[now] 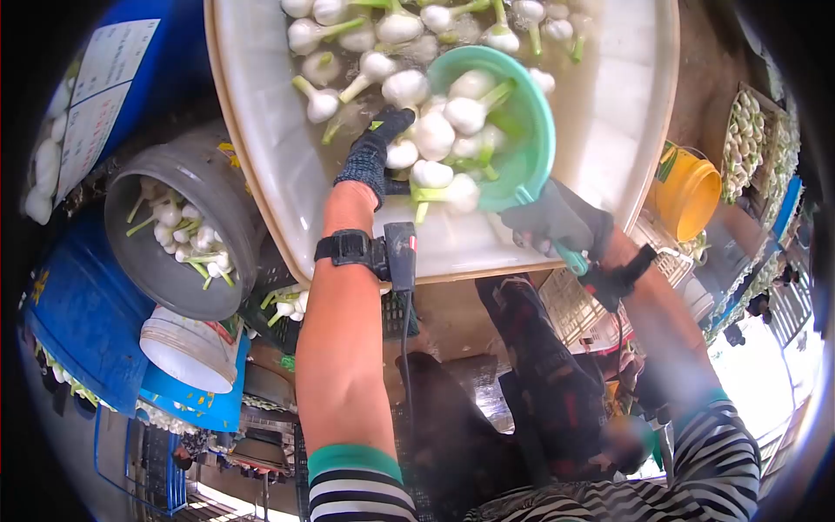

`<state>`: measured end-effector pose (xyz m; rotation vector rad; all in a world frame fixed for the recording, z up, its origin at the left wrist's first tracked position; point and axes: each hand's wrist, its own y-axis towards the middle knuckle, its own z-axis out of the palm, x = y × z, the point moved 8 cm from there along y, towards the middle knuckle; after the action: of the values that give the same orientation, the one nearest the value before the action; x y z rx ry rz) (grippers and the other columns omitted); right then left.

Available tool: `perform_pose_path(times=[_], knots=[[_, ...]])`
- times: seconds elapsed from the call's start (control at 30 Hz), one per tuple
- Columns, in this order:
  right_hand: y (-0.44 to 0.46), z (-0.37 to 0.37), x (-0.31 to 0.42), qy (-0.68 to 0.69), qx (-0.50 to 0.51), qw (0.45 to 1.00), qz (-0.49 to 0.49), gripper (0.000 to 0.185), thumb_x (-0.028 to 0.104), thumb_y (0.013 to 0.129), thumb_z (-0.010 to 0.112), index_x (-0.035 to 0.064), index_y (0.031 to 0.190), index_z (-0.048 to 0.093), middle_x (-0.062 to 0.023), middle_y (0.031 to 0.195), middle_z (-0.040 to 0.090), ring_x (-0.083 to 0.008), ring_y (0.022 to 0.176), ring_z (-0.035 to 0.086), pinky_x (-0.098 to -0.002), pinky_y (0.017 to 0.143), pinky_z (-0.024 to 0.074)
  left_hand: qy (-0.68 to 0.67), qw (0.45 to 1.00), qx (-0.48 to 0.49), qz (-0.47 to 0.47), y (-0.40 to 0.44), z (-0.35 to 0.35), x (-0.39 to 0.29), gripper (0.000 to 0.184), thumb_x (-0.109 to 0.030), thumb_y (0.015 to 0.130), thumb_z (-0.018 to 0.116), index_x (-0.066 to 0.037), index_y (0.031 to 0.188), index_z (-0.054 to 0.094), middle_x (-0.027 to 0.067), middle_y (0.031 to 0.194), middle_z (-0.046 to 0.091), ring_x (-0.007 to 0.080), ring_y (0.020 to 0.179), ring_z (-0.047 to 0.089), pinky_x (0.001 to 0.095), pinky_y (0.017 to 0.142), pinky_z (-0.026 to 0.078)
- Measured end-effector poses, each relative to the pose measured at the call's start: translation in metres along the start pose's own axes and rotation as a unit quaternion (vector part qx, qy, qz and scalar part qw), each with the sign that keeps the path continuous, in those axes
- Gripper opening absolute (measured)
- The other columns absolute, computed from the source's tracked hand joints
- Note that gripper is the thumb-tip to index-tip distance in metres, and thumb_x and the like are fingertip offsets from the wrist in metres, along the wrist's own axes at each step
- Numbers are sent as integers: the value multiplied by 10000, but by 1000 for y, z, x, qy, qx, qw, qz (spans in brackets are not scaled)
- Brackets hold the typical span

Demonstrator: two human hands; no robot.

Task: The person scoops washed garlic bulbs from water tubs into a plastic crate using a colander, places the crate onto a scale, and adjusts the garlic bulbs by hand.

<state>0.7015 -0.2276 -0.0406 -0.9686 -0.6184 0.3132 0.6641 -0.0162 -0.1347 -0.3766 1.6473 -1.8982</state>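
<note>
A white tub (609, 187) holds water with many garlic bulbs (400, 26). Inside it, a green scoop (541, 113) is tilted, with several bulbs in and against its open left side. My right hand (557, 222), in a dark grey glove, is closed around the scoop's handle at the tub's near edge. At the scoop's left, my left hand (374, 152), also gloved, touches the bulbs; its visible fingers are apart, one above and one below a bulb (402, 155). The bulbs cover part of that hand.
Left of the tub lies a tilted grey bucket (122, 226) with garlic, near a white bucket (178, 348) and blue containers (87, 296). A yellow bucket (700, 196) and garlic crates (745, 143) are on the right. Strapped devices and a cable are at my wrists.
</note>
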Motion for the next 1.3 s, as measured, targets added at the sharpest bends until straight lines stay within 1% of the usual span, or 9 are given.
perform_pose_path(times=[0.27, 0.43, 0.57, 0.77, 0.83, 0.9, 1.07, 1.17, 1.3], knots=[[-86, 40, 37, -89, -146, 984, -55, 300, 51, 752, 633, -11, 1034, 553, -64, 860, 550, -99, 598, 555, -205, 392, 396, -18, 991, 55, 118, -80, 43, -34, 422, -389, 705, 719, -167, 1054, 636, 55, 939, 628, 221, 801, 619, 426, 593, 530], [-151, 121, 33, -366, -192, 907, -82, 180, 169, 836, 538, 57, 696, 557, 24, 555, 480, -43, 413, 412, -197, 384, 297, -38, 944, 70, 319, -186, 14, -28, 373, -355, 694, 726, -76, 934, 667, 55, 765, 648, 175, 708, 609, 336, 632, 497], [-179, 196, -13, -180, -314, 932, -13, 126, 181, 835, 595, 58, 813, 586, 5, 576, 530, -60, 418, 431, -210, 372, 304, -122, 923, 65, 359, -271, -52, 22, 431, -315, 710, 723, -26, 1020, 642, 68, 857, 666, 137, 760, 618, 273, 688, 502], [-105, 306, -107, -225, -139, 962, 66, 190, 254, 852, 609, 74, 902, 575, 22, 624, 527, -80, 462, 458, -225, 404, 337, -247, 878, -27, 410, -282, -213, 162, 393, -216, 769, 710, -14, 1093, 617, 76, 1013, 634, 162, 871, 598, 317, 796, 501], [-50, 325, -140, -459, -79, 872, -152, 194, 131, 784, 594, 54, 953, 540, -49, 686, 553, -233, 541, 518, -335, 502, 415, -338, 890, -92, 291, -254, -269, 217, 397, -210, 748, 729, -26, 1084, 623, 88, 1018, 626, 173, 861, 591, 321, 796, 497], [-10, 355, -170, -758, -64, 616, -207, 202, 136, 815, 566, 30, 979, 514, -89, 725, 558, -281, 604, 546, -365, 539, 439, -463, 861, -186, 102, -230, -315, 269, 417, -268, 770, 702, -47, 1113, 617, 68, 1018, 621, 186, 836, 582, 303, 778, 483], [31, 315, -244, -676, -214, 673, -212, 216, 180, 879, 508, 16, 1019, 494, -48, 718, 548, -216, 605, 546, -360, 537, 434, -289, 910, -247, 167, -119, -439, 356, 601, -452, 811, 598, -41, 1240, 509, 100, 1208, 553, 243, 1086, 488, 416, 970, 333], [-3, 331, -222, -423, -249, 842, -223, 168, 150, 897, 487, 21, 994, 533, -33, 702, 569, -135, 532, 527, -306, 501, 432, -382, 911, -156, 15, -139, -420, 376, 583, -435, 823, 580, -64, 1264, 495, 77, 1268, 525, 238, 1130, 456, 454, 961, 323], [-45, 354, -223, -296, -215, 929, -55, 136, 145, 854, 560, 13, 838, 591, -46, 653, 586, -98, 501, 540, -231, 423, 411, -315, 935, -128, 102, -159, -406, 382, 594, -435, 835, 575, -133, 1326, 434, 39, 1321, 487, 267, 1224, 401, 510, 999, 278]])
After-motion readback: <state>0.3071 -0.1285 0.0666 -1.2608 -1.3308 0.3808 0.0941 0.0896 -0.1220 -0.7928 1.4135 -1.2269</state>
